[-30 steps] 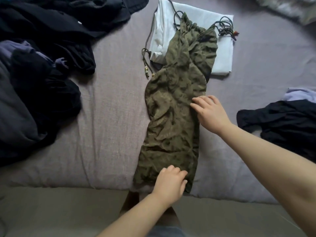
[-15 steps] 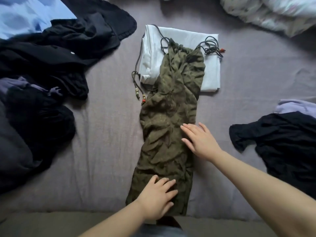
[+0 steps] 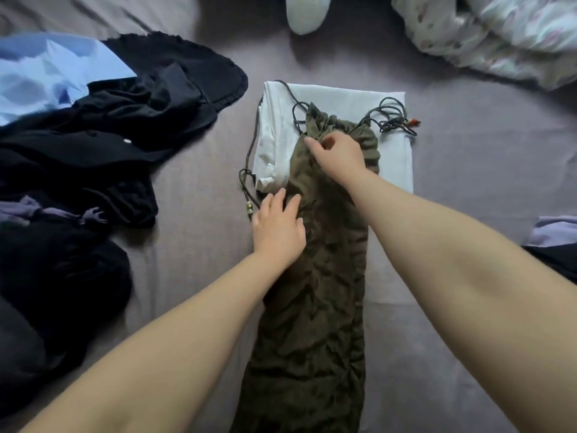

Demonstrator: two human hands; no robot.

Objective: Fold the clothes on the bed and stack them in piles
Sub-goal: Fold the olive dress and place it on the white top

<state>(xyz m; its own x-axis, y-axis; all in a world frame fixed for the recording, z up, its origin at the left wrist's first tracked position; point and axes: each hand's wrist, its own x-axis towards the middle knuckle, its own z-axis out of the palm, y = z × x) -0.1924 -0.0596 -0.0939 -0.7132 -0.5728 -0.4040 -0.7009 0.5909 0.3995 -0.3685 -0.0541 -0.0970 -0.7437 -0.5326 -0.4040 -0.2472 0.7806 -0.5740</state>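
A long olive-green crinkled garment (image 3: 315,307) lies lengthwise down the middle of the bed, folded narrow. Its top end with dark drawstrings (image 3: 392,118) overlaps a folded white garment (image 3: 393,157). My right hand (image 3: 338,156) is at the gathered top end, fingers curled and pinching the green fabric. My left hand (image 3: 278,226) lies flat with straight fingers on the garment's left edge, just below the white garment's corner and beside a beaded cord end (image 3: 249,209).
A heap of black clothes (image 3: 93,145) with a light blue piece (image 3: 46,70) fills the left side of the mauve bedsheet (image 3: 193,245). A dark and lilac pile (image 3: 555,242) sits at the right edge. A rumpled floral duvet (image 3: 499,35) lies at the far right.
Both hands moved from the garment's lower half up toward its top. The right hand went from resting flat to pinching the gathered end; the view shifted forward over the bed.
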